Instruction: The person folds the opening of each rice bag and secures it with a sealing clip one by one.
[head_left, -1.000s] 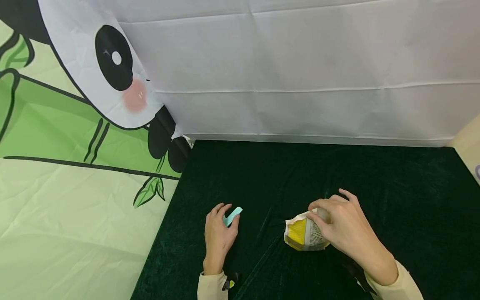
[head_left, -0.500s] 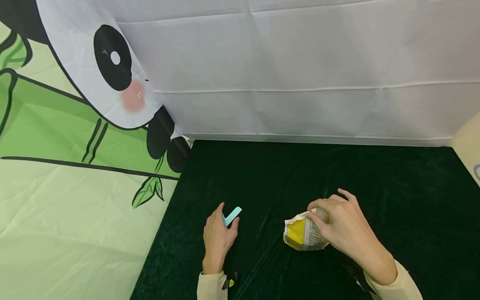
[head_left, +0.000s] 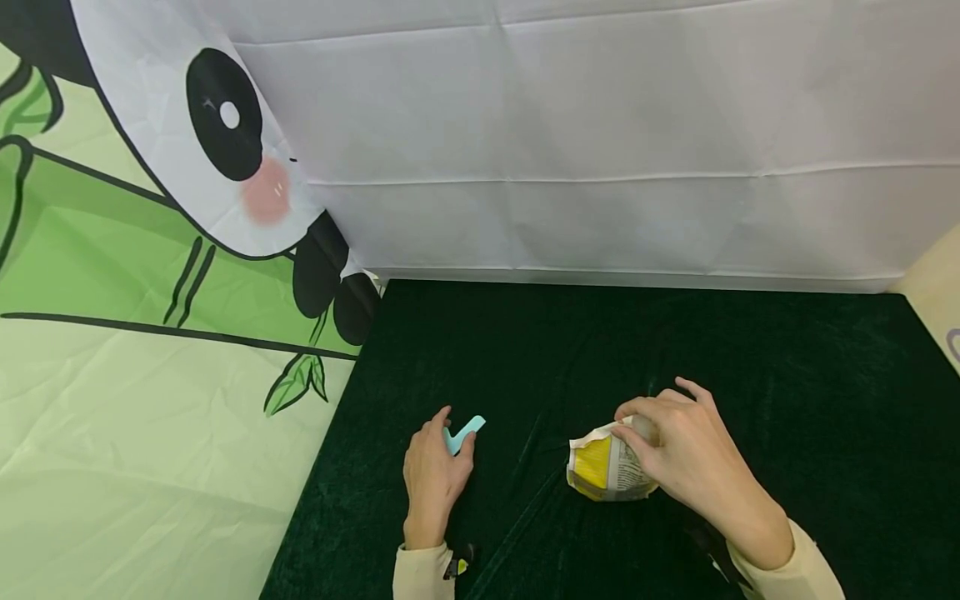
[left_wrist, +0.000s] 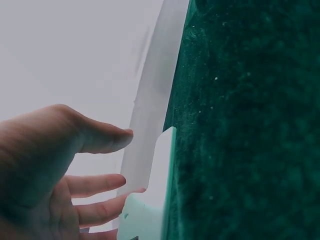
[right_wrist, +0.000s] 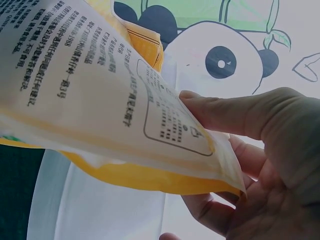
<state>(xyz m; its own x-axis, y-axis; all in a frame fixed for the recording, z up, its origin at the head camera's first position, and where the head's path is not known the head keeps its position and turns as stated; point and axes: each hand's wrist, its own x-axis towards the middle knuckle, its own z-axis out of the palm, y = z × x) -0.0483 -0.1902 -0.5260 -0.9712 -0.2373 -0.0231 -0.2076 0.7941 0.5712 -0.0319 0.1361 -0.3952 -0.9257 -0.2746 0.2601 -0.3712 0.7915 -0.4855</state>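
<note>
In the head view, my left hand is beside a small mint-green plastic piece on the dark green cloth. The left wrist view shows this mint-green piece as flat, with a narrow upright arm and a wider base. The thumb stands apart from it, while a fingertip seems to touch its edge. My right hand pinches the upper right end of a yellow and white packet between thumb and fingers. Close up, the packet has lines of dark print on a pale panel and yellow edges.
Dark green velvety cloth covers the table. A white sheet hangs behind it, and a panda-and-bamboo print is at the left. A cream surface borders the right side.
My left hand has shifted slightly left, and its index finger has drawn back from over the mint-green piece. The right hand and the packet have stayed in place.
</note>
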